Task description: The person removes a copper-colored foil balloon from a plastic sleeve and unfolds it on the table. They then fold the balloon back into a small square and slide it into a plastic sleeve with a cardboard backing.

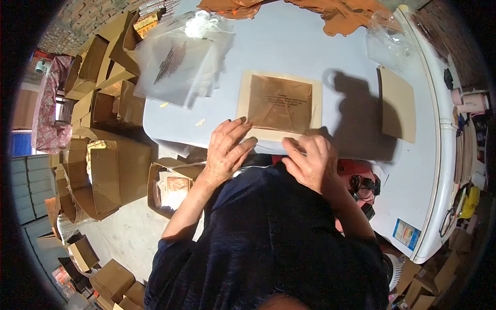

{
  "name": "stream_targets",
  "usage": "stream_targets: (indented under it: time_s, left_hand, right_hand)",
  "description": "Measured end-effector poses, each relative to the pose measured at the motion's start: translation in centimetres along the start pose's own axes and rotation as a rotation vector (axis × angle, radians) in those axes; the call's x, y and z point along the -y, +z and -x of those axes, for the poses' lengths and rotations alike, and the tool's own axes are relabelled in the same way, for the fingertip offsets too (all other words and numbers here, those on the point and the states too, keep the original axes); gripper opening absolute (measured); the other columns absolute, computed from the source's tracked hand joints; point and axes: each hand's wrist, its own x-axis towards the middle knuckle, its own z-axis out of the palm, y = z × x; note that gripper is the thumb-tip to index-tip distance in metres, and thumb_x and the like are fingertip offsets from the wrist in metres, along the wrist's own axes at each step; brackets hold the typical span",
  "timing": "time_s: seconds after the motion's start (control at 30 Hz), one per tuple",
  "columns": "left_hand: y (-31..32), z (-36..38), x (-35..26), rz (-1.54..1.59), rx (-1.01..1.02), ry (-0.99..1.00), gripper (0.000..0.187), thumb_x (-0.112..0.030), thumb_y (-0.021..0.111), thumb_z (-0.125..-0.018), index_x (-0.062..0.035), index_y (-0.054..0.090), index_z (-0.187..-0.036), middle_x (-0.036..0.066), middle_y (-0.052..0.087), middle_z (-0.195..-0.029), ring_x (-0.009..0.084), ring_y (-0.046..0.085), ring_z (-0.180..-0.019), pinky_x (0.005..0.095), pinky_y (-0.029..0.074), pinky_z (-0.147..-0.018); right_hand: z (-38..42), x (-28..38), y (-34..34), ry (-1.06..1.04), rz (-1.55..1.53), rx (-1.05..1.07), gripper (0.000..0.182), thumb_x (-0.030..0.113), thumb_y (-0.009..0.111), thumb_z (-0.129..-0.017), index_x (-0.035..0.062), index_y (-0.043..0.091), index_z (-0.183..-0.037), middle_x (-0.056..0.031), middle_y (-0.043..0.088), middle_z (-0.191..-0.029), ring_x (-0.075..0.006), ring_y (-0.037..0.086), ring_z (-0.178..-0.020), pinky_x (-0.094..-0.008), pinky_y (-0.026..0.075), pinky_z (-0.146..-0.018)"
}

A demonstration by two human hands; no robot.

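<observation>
The grip of the left hand [225, 150] is loosely spread, its fingertips at the near-left corner of the brown printed packet [280, 103]. The grip of the right hand [314, 160] is also unclosed: thumb and forefinger stand apart beside the near-right edge. Whether its fingertips touch that edge cannot be told.

Near zone: a blue-edged label [406, 235] lies at the near right of the counter [341, 57]. An open carton [155, 188] stands below the near-left edge.

Middle zone: the packet lies flat, bordered by a pale margin, printed face up, its near edge beside the counter's near edge. To its right, well apart, is a tan board [398, 106], partly covered by a dark shadow.

Far zone: overlapping clear bags [183, 62] occupy the far left; crumpled clear film [387, 46] lies far right. Brown material [341, 18] lies along the far edge.

Step in hand, as judged: positioning or smoothing the packet by its near edge. Further handling calls for flat, even fingertip contact at both near corners; lifting calls for a thumb beneath the margin. Uneven pressure could wrinkle the thin brown surface or skew the packet.
</observation>
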Motion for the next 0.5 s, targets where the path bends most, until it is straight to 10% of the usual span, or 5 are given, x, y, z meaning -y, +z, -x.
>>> stream_targets:
  time_s: [0.5]
  left_hand:
    - [0.7,0.8,0.1,-0.025,-0.075,0.010,0.029,-0.016,0.085,-0.079,-0.0163,0.079,-0.107,0.009,0.066,-0.136,0.0341,0.056,-0.134,0.0481,0.048,-0.106]
  right_hand:
    - [-2.2,1.4,3.2,-0.067,0.019,0.016,0.064,0.035,0.086,-0.075,0.0171,0.069,-0.134,-0.0073,0.055,-0.116,-0.0276,0.055,-0.105,-0.0454,0.049,-0.092]
